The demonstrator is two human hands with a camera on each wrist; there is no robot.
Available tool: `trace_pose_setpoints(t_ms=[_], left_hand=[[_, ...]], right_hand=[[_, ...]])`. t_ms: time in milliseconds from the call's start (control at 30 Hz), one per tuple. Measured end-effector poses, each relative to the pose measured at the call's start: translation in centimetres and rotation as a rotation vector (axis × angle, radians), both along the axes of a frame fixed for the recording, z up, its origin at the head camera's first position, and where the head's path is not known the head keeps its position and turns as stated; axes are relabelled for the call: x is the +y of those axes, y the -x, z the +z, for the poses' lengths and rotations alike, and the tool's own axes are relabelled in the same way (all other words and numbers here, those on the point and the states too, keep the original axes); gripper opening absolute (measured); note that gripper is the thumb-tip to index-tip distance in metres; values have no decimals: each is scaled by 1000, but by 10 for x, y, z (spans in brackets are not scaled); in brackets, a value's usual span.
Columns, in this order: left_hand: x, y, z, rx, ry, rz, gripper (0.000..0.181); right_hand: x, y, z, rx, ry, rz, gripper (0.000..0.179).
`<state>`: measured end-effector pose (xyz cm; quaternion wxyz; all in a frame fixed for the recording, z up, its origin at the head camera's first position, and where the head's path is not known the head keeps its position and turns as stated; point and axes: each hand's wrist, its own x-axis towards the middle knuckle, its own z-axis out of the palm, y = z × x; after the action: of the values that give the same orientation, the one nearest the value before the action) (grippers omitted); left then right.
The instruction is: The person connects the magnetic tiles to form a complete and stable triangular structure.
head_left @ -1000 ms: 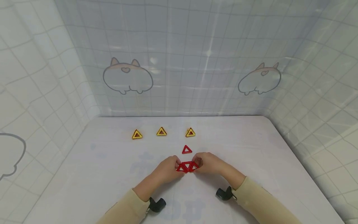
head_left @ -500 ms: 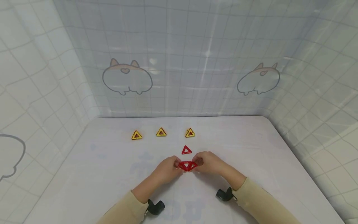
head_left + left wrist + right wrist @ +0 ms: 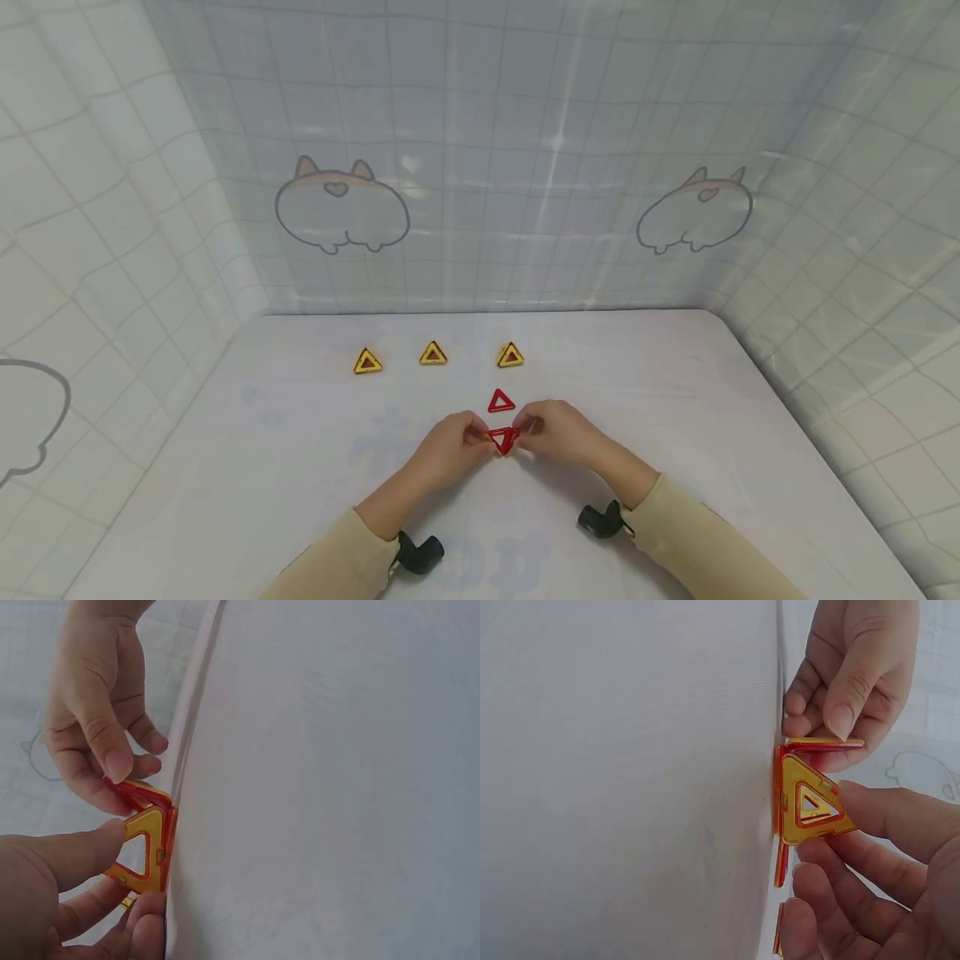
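Note:
Between the hands, several triangular magnetic tiles [image 3: 500,432], red on one face and amber on the other, meet along their edges. One lies on the table in the middle; its two side tiles stand folded up. My left hand [image 3: 450,450] pinches the left side tile [image 3: 154,832] between thumb and fingers. With thumb and fingertips, my right hand [image 3: 558,433] pinches the right side tile [image 3: 802,769]. A single red triangular tile [image 3: 502,408] lies flat just beyond the joined ones. Part of the middle tile is hidden by the raised tiles.
Along the back of the white-covered table [image 3: 637,367] sit three yellow triangular pieces: a left one [image 3: 367,369], a middle one [image 3: 432,362] and a right one [image 3: 511,364]. Grid-patterned curtain walls [image 3: 495,167] with cartoon animals enclose the table's back and sides.
The side tiles, spread out flatter at first, have been tilted up and inward over the middle tile. Both hands have drawn slightly closer together. The loose red tile and yellow pieces stay put.

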<state>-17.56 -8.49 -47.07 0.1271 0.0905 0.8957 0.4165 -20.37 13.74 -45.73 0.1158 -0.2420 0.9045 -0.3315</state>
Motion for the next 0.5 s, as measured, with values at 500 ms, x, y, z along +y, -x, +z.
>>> trace_pose_setpoints(t_ms=[500], left_hand=[[4,6,-5,85,-66,6,20]], right_hand=[[-4,4,-2,-39,99,-11,9]])
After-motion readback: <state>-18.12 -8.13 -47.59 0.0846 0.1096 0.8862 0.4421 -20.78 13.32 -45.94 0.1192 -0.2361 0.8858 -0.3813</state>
